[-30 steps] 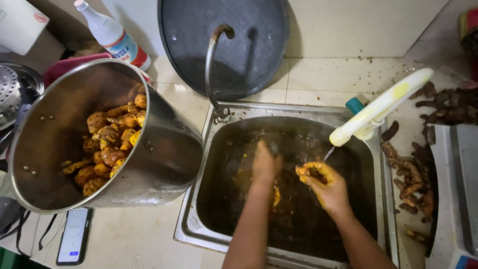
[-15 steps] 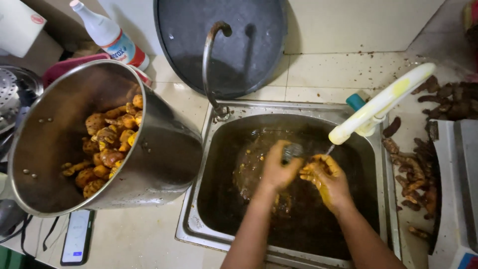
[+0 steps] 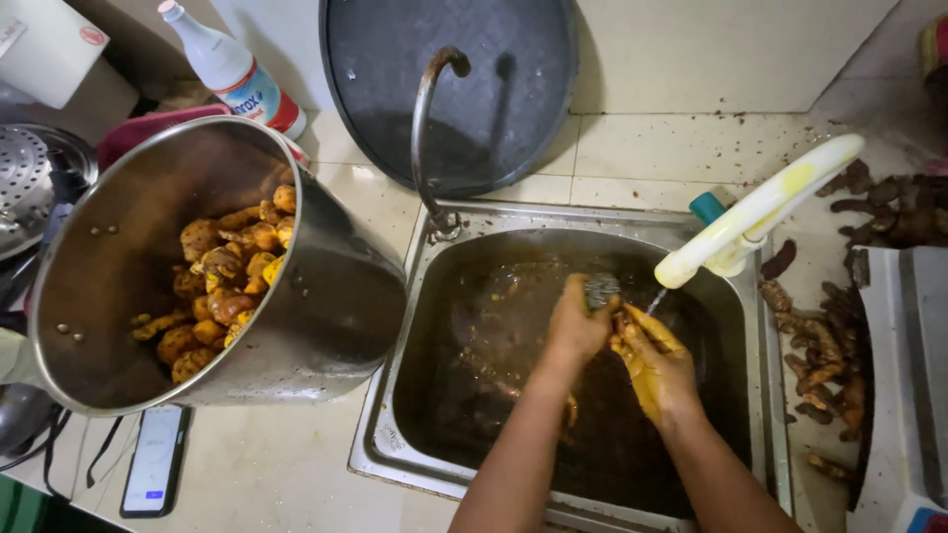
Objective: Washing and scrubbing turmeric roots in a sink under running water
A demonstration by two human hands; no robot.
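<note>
Fingers of left hand (image 3: 578,321) gripping metal scourer (image 3: 599,289), scrubbing root in right hand (image 3: 652,360) under tap (image 3: 755,212) at 2 o'clock, rinsing due next.

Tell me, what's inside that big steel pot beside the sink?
The steel pot lies tilted and holds a heap of yellow-orange knobbly roots against its lower wall. Whatever lies beneath the heap is covered.

Glossy steel pot (image 3: 326,296) (matt, wet metal sink (image 3: 395,434))
</note>
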